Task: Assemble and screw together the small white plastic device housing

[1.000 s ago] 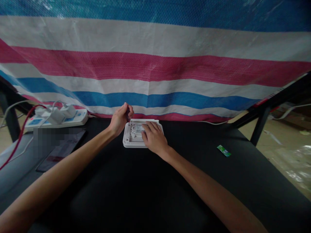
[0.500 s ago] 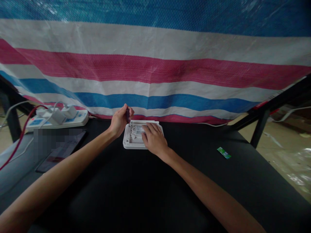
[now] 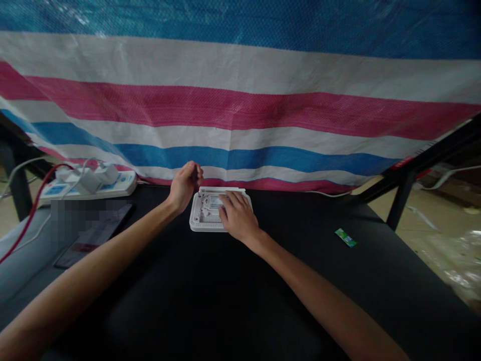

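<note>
A white plastic router-like casing (image 3: 206, 226) lies on the black table with a perforated, labelled face upward. My left hand (image 3: 183, 187) is closed around a small dark-handled screwdriver (image 3: 195, 175), held upright above the casing's far left corner. Its tip points down toward that corner, but I cannot tell whether it touches. My right hand (image 3: 240, 216) lies flat over the casing's right half, fingers stretched out across the label and hiding part of it.
A white power strip (image 3: 126, 183) with plugged-in adapters and cables stands at the back left. Near it lies a dark phone (image 3: 93, 238). A small green packet (image 3: 345, 237) is on the right. A striped tarp (image 3: 233, 110) hangs behind the black table (image 3: 210, 296).
My left hand has turned slightly at the wrist, and the screwdriver handle shows less between the fingers. The right hand and the casing stay in place.
</note>
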### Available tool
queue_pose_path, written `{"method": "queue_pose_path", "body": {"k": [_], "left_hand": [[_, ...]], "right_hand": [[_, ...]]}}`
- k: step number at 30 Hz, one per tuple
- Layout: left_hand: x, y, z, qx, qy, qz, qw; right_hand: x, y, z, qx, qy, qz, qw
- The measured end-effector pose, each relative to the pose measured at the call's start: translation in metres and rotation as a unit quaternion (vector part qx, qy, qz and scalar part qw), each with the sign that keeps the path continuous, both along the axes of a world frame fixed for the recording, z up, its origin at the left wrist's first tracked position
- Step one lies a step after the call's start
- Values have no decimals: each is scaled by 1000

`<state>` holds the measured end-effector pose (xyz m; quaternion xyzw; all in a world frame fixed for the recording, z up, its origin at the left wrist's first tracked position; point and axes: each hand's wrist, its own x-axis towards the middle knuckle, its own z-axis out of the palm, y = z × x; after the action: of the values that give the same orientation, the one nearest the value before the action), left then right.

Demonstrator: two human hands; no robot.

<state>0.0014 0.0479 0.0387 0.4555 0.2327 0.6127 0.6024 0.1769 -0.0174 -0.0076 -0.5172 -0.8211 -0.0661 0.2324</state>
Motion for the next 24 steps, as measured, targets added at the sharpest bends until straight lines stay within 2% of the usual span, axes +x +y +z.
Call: {"method": "queue_pose_path", "body": {"k": [5, 10, 15, 24], "left_hand": [[-2, 2, 1, -18, -25, -29, 999], [2, -5, 3, -33, 4, -64, 997], [2, -6, 3, -21, 32, -28, 999], [-2, 1, 0, -12, 33, -14, 999]], "right_hand": [[0, -1, 1, 8, 0, 3, 1000], [-1, -1, 2, 5, -2, -2, 1000], [0, -1, 1, 1, -5, -1, 1000], [-1, -1, 1, 8, -4, -1, 1000]]}}
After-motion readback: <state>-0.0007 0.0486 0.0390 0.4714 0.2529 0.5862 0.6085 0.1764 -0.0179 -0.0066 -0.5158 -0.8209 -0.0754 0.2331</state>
